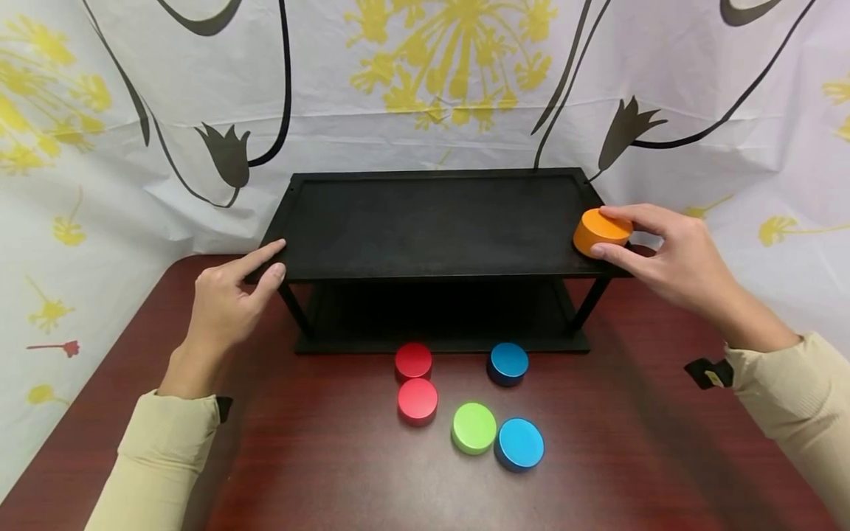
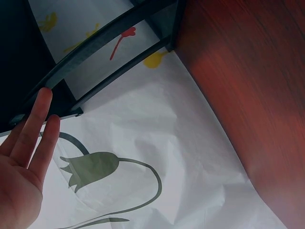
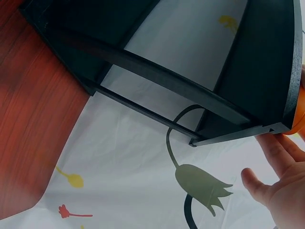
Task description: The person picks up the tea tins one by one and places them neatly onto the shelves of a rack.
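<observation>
A black two-tier shelf [image 1: 425,221] stands at the back of the table. At the right end of its top board, my right hand [image 1: 677,254] pinches an orange round disc [image 1: 600,232] between thumb and fingers; in the right wrist view only a sliver of the disc [image 3: 299,112] shows beside the board's edge. My left hand [image 1: 229,302] rests on the left edge of the top board, its fingers fairly straight. From below, the left wrist view shows those fingers [image 2: 43,107] against the shelf's edge. Whether the disc's underside touches the board is hard to see.
In front of the shelf, on the dark red table [image 1: 319,457], lie two red discs [image 1: 417,402], a green disc [image 1: 474,428] and two blue discs [image 1: 520,444]. A white flower-print sheet [image 1: 425,140] hangs behind and along both sides.
</observation>
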Action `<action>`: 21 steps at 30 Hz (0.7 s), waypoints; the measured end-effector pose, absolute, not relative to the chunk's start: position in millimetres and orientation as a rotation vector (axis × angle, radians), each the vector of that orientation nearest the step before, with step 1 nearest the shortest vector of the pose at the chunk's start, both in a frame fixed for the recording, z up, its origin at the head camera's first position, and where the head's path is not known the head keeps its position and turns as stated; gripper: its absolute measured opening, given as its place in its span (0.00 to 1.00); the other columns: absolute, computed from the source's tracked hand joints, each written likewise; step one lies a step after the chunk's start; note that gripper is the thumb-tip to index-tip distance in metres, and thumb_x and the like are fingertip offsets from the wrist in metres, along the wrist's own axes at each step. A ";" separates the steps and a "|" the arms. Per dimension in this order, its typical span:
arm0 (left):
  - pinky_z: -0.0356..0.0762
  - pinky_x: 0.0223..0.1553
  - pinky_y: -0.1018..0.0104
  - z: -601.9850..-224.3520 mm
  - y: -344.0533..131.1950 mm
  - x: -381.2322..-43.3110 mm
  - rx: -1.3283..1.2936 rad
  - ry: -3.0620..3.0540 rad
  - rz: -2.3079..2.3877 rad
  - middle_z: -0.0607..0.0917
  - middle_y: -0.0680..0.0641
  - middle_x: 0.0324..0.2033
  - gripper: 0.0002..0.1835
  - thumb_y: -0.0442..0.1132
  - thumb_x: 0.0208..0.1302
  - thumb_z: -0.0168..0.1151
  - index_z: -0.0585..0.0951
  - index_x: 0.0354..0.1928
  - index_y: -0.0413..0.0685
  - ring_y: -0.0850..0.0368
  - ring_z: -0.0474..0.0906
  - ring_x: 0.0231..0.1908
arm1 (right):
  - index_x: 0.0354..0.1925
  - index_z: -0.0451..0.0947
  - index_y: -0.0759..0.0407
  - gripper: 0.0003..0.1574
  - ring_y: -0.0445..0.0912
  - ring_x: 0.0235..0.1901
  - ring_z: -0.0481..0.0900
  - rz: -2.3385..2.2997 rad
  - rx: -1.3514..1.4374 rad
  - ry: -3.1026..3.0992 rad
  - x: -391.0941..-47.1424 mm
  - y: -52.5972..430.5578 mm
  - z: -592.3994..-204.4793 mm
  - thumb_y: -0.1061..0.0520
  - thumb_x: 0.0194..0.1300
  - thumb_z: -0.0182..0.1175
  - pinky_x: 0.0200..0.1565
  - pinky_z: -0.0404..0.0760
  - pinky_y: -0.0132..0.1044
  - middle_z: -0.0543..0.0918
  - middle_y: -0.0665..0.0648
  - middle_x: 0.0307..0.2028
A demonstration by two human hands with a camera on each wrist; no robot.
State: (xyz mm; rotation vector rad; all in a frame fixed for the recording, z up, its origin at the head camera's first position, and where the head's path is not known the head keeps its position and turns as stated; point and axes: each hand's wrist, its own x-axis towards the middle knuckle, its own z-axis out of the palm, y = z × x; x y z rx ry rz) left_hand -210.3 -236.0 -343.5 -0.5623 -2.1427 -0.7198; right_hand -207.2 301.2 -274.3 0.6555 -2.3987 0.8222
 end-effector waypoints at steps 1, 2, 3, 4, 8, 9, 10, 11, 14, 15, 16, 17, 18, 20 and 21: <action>0.56 0.22 0.66 -343.3 -235.9 -210.6 -0.563 -2.141 -0.719 0.84 0.45 0.19 0.19 0.48 0.66 0.61 0.87 0.54 0.49 0.66 0.54 0.16 | 0.56 0.83 0.57 0.35 0.28 0.45 0.77 0.822 0.654 -2.399 -207.3 301.3 -274.1 0.68 0.47 0.77 0.42 0.72 0.15 0.82 0.38 0.47; 0.56 0.22 0.66 -343.1 -235.9 -210.7 -0.564 -2.140 -0.719 0.84 0.45 0.20 0.19 0.48 0.66 0.61 0.87 0.54 0.49 0.65 0.54 0.16 | 0.56 0.83 0.57 0.35 0.28 0.45 0.76 0.817 0.652 -2.402 -207.1 301.5 -274.1 0.68 0.47 0.77 0.42 0.72 0.15 0.82 0.39 0.47; 0.55 0.22 0.66 -343.0 -235.9 -210.7 -0.565 -2.139 -0.719 0.85 0.44 0.21 0.19 0.48 0.66 0.61 0.87 0.54 0.49 0.65 0.53 0.16 | 0.57 0.83 0.57 0.35 0.28 0.44 0.76 0.807 0.651 -2.403 -206.9 301.6 -274.0 0.68 0.48 0.77 0.42 0.72 0.15 0.82 0.40 0.47; 0.55 0.22 0.66 -343.0 -236.0 -210.7 -0.566 -2.139 -0.719 0.85 0.44 0.22 0.19 0.48 0.66 0.61 0.87 0.54 0.49 0.65 0.53 0.16 | 0.57 0.83 0.57 0.35 0.27 0.44 0.76 0.797 0.652 -2.403 -206.7 301.7 -273.9 0.67 0.48 0.77 0.42 0.72 0.15 0.83 0.42 0.47; 0.56 0.23 0.66 -343.1 -236.1 -210.0 -0.566 -2.142 -0.719 0.88 0.43 0.27 0.19 0.48 0.66 0.61 0.87 0.54 0.49 0.64 0.54 0.16 | 0.58 0.82 0.57 0.37 0.27 0.47 0.74 0.735 0.676 -2.378 -207.2 302.5 -274.6 0.66 0.47 0.78 0.44 0.69 0.15 0.85 0.51 0.49; 0.56 0.23 0.66 -343.1 -236.1 -209.8 -0.565 -2.143 -0.718 0.88 0.43 0.27 0.19 0.48 0.66 0.61 0.87 0.54 0.49 0.64 0.54 0.16 | 0.58 0.82 0.57 0.38 0.27 0.49 0.74 0.722 0.681 -2.366 -207.6 302.5 -274.9 0.66 0.46 0.78 0.45 0.67 0.16 0.84 0.54 0.51; 0.56 0.23 0.66 -343.1 -236.2 -209.6 -0.563 -2.144 -0.718 0.88 0.43 0.27 0.19 0.47 0.66 0.61 0.87 0.54 0.49 0.64 0.54 0.16 | 0.59 0.81 0.57 0.40 0.27 0.52 0.73 0.712 0.684 -2.355 -207.9 302.4 -275.0 0.66 0.45 0.78 0.47 0.66 0.17 0.83 0.56 0.53; 0.56 0.23 0.66 -343.1 -236.2 -209.5 -0.562 -2.146 -0.717 0.88 0.43 0.27 0.19 0.47 0.66 0.61 0.87 0.54 0.49 0.64 0.54 0.16 | 0.60 0.80 0.57 0.42 0.28 0.55 0.72 0.707 0.688 -2.343 -207.9 302.2 -275.1 0.66 0.44 0.79 0.49 0.65 0.18 0.82 0.57 0.55; 0.56 0.23 0.66 -342.8 -236.3 -209.1 -0.560 -2.151 -0.719 0.88 0.43 0.27 0.19 0.47 0.66 0.61 0.86 0.54 0.50 0.64 0.55 0.16 | 0.63 0.78 0.56 0.48 0.32 0.61 0.69 0.706 0.686 -2.313 -205.9 300.3 -274.0 0.67 0.40 0.79 0.52 0.63 0.20 0.78 0.60 0.61; 0.57 0.23 0.66 -342.7 -236.2 -209.0 -0.560 -2.153 -0.720 0.88 0.44 0.26 0.19 0.47 0.66 0.61 0.86 0.54 0.50 0.64 0.55 0.16 | 0.63 0.78 0.57 0.49 0.34 0.63 0.69 0.709 0.685 -2.305 -204.4 299.2 -273.5 0.68 0.39 0.79 0.53 0.63 0.20 0.78 0.60 0.61; 0.57 0.23 0.66 -342.6 -236.2 -208.9 -0.560 -2.153 -0.723 0.88 0.43 0.28 0.19 0.47 0.66 0.61 0.86 0.54 0.50 0.64 0.56 0.16 | 0.63 0.77 0.57 0.50 0.35 0.63 0.69 0.713 0.689 -2.298 -202.7 297.9 -272.8 0.68 0.39 0.79 0.54 0.62 0.21 0.77 0.60 0.62; 0.57 0.24 0.66 -342.5 -236.2 -208.9 -0.560 -2.154 -0.724 0.89 0.43 0.29 0.18 0.47 0.66 0.61 0.86 0.55 0.50 0.63 0.56 0.16 | 0.63 0.77 0.57 0.50 0.36 0.63 0.69 0.717 0.698 -2.288 -200.7 296.3 -271.9 0.68 0.38 0.79 0.54 0.62 0.21 0.77 0.60 0.62; 0.57 0.24 0.66 -342.3 -236.1 -208.9 -0.559 -2.155 -0.725 0.89 0.43 0.29 0.18 0.46 0.66 0.61 0.86 0.55 0.50 0.63 0.57 0.17 | 0.64 0.77 0.58 0.50 0.38 0.63 0.69 0.718 0.710 -2.279 -198.7 294.5 -271.1 0.67 0.39 0.79 0.55 0.62 0.21 0.77 0.61 0.61; 0.58 0.24 0.66 -342.1 -236.1 -208.8 -0.557 -2.156 -0.727 0.89 0.43 0.30 0.18 0.46 0.66 0.61 0.86 0.55 0.50 0.63 0.58 0.17 | 0.64 0.77 0.59 0.47 0.40 0.63 0.70 0.726 0.742 -2.257 -194.0 290.5 -269.5 0.63 0.42 0.80 0.58 0.62 0.23 0.78 0.61 0.61; 0.58 0.24 0.66 -342.0 -236.1 -208.7 -0.556 -2.156 -0.727 0.89 0.43 0.30 0.18 0.46 0.66 0.61 0.86 0.55 0.50 0.63 0.58 0.17 | 0.64 0.76 0.60 0.47 0.42 0.64 0.70 0.731 0.762 -2.246 -191.8 288.5 -268.7 0.60 0.44 0.79 0.60 0.62 0.24 0.78 0.61 0.61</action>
